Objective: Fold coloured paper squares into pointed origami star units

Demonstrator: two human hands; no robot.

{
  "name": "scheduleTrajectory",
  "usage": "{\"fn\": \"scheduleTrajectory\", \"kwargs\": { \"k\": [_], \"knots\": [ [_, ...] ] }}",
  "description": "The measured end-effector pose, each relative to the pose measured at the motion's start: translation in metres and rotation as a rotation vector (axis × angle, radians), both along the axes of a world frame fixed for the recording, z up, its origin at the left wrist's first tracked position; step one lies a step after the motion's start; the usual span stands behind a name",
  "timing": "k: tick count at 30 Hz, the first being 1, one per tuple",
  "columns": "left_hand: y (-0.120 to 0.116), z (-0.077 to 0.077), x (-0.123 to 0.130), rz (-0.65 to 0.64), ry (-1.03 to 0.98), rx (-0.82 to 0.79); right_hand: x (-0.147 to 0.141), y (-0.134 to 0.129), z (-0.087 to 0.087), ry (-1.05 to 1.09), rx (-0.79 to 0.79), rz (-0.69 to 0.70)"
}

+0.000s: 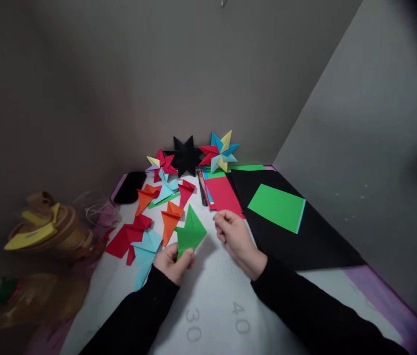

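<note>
Grey walls met in a corner behind a white surface (211, 296) printed with the numerals 30 and 40, on which folded paper units lay scattered. The left hand (173, 264) held a green folded paper unit (190, 231) just above the surface, its fingers (185, 260) pinching the lower edge between thumb and forefinger, so that the pointed tip stood upward and away from the person. The right hand (236, 235) hovered just beside the unit's right corner without touching it, its fingers loosely curled and holding nothing. Orange units (170, 221), red units (129, 236) and a light blue unit (145, 251) lay to the left; three finished stars, one red and yellow (161, 162), one black (185, 155), one multicoloured (220, 150), leaned at the back wall. A stack of coloured sheets (223, 193), a black sheet (304, 231) and a green sheet (277, 207) upon it lay to the right. Blurred brown and yellow objects (45, 227) stood at the far left. As a judgement, the fold in hand would be made well by keeping the pinch firm near the base, aligning edges exactly before creasing, and pressing each crease flat against the surface rather than in the air
</note>
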State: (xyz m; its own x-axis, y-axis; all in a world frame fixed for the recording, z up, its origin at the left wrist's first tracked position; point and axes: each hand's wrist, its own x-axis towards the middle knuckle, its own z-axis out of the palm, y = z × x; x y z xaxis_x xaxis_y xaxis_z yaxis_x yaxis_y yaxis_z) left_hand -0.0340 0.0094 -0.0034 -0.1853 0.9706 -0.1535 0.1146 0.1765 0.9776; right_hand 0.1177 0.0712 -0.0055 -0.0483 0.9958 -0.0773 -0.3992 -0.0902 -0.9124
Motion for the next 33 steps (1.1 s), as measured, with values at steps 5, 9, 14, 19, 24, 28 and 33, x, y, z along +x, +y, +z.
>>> {"fn": "scheduleTrajectory", "kwargs": {
  "k": [5,9,14,19,24,28,33],
  "knots": [
    [0.004,-0.006,-0.004,-0.015,0.047,0.025,-0.006,-0.012,-0.002,-0.045,-0.022,0.28],
    [0.006,-0.011,-0.009,-0.012,0.075,0.007,-0.006,-0.014,0.001,-0.088,-0.029,0.266],
    [0.005,-0.014,-0.008,-0.135,0.124,0.004,-0.004,-0.012,0.001,-0.206,0.023,0.249],
    [0.005,-0.015,-0.008,-0.139,0.124,0.012,-0.002,-0.008,-0.001,-0.229,0.021,0.262],
    [0.004,-0.012,-0.008,-0.119,0.154,0.018,0.004,0.0,-0.002,-0.15,-0.036,0.129],
    [0.004,-0.008,-0.009,-0.074,0.171,0.03,0.01,0.011,-0.004,-0.05,-0.06,0.042],
    [0.006,-0.008,-0.011,-0.007,0.158,0.059,0.015,0.019,-0.009,0.012,-0.094,-0.042]
  ]
}}
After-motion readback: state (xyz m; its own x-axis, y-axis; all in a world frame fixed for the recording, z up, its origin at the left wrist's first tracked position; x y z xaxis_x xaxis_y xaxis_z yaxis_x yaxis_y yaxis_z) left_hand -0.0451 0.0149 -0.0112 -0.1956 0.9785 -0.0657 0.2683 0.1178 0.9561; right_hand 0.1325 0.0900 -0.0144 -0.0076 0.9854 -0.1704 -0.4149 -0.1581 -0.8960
